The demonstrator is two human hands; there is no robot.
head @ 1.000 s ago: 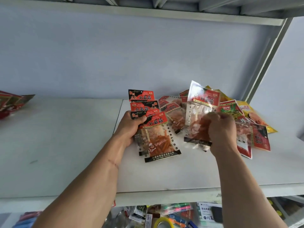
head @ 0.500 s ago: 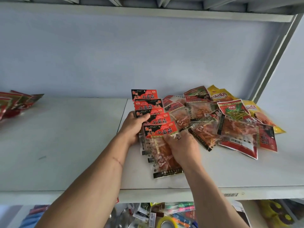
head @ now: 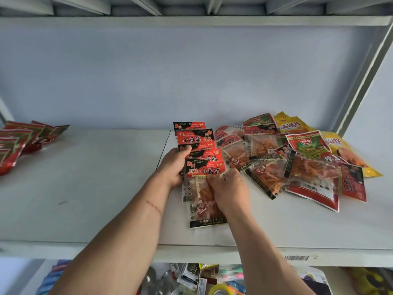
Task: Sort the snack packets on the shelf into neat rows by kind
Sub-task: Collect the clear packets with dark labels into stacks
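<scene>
**Red-and-black packets stacked in a row at mid-shelf**

While both hands meet over it, a fanned row of red-and-black packets (head: 198, 150) lies on the white shelf (head: 85, 199), each one overlapping the next so that only the printed headers show. The left hand (head: 173, 167) grips the row's left edge, thumb curled over the headers. The right hand (head: 230, 189) lies on the nearest packet (head: 202, 201), fingers bent and pressing just below its header; I cannot tell whether they pinch it. That packet's clear window shows orange strips inside.

Just beside the row, to the right, a loose pile of mixed packets (head: 297, 162) sprawls unsorted: more clear-windowed ones, a red-and-green packet (head: 308, 144) on top, yellow packets (head: 291, 124) at the back. Well apart, at the far left, a group of red packets (head: 23, 141) leans together. A lower shelf (head: 202, 279) holds assorted small goods.
</scene>
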